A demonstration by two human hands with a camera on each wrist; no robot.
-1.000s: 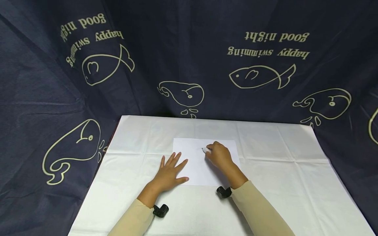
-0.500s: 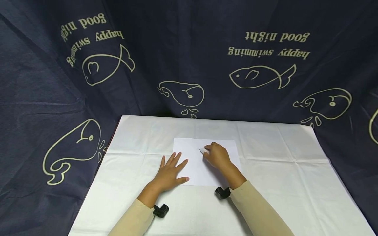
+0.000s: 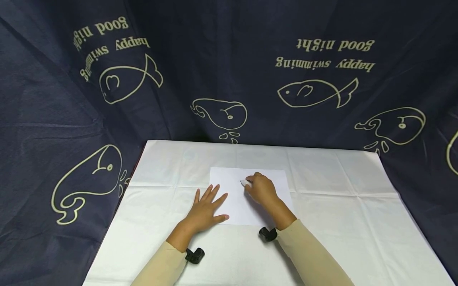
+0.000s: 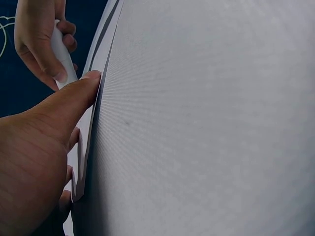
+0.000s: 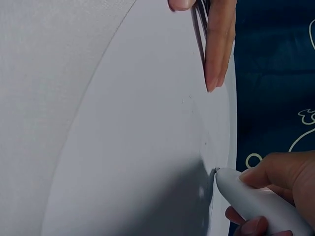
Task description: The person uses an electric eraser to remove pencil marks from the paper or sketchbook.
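A white sheet of paper [image 3: 236, 212] lies on the cloth-covered table. My left hand [image 3: 203, 212] rests flat with fingers spread, its fingertips and thumb over the sheet's left part. My right hand [image 3: 262, 188] grips a thick white pen [image 5: 256, 201] with a rounded, tapering end and a small dark tip. In the right wrist view that tip meets the paper, and small dark marks show on the sheet nearby. From the left wrist, the left thumb [image 4: 81, 91] lies along the paper's edge, with the pen and right hand beyond it.
A creased white cloth [image 3: 332, 222] covers the table. Behind it hangs a dark blue curtain [image 3: 257, 24] printed with fish, whales and upside-down words. Each wrist carries a small black camera, one at the left wrist [image 3: 195, 255] and one at the right [image 3: 267, 234].
My right hand has slid slightly left across the paper with the pen, its tip moving the same way. The left hand and the sheet have stayed in place.
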